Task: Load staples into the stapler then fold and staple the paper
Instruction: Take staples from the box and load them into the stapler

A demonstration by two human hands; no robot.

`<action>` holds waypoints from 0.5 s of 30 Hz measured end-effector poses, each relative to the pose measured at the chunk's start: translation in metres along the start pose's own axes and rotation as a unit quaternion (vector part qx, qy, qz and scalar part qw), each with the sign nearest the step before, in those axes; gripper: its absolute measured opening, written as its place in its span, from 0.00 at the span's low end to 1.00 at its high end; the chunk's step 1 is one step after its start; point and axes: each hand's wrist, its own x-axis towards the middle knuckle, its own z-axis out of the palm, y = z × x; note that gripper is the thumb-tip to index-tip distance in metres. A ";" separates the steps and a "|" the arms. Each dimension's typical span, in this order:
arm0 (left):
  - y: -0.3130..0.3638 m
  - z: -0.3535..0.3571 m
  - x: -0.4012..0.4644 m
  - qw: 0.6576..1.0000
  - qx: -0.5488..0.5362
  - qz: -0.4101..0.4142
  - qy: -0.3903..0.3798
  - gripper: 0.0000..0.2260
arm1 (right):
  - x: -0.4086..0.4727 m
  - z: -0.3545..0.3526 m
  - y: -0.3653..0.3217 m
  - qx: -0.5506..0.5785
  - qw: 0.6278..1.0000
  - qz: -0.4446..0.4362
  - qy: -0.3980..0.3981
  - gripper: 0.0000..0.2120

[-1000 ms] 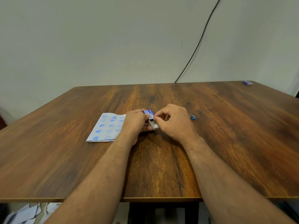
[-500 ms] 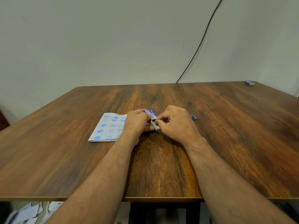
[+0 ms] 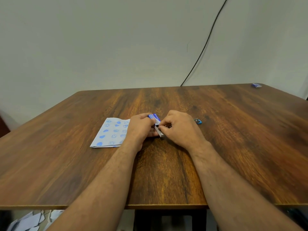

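Small blue-and-white cardboard staple box, sitting mid-table, its grey inner tray sliding out toward the viewer; left hand closing around the box; right hand pinching at the tray's edge, what lies between those fingertips being unclear. Folded white paper with blue smiley print lying flat just left of the left hand on the brown wood-grain table; small blue stapler resting just beyond the right hand.

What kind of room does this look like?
Probably a plain home or office workspace: a bare wooden table against a blank wall, a loose black cable, and paper scraps on the floor.
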 end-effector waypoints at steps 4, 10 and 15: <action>-0.001 -0.001 0.002 1.000 -0.018 -0.003 0.002 0.13 | -0.001 -0.001 0.001 0.018 1.000 -0.014 0.021 0.07; -0.003 -0.003 0.010 0.999 -0.025 -0.028 0.012 0.14 | 0.000 0.005 0.001 0.125 0.990 0.000 0.070 0.02; -0.003 -0.003 0.009 0.998 -0.060 -0.021 0.016 0.15 | 0.000 0.002 -0.002 0.220 0.969 0.045 0.103 0.06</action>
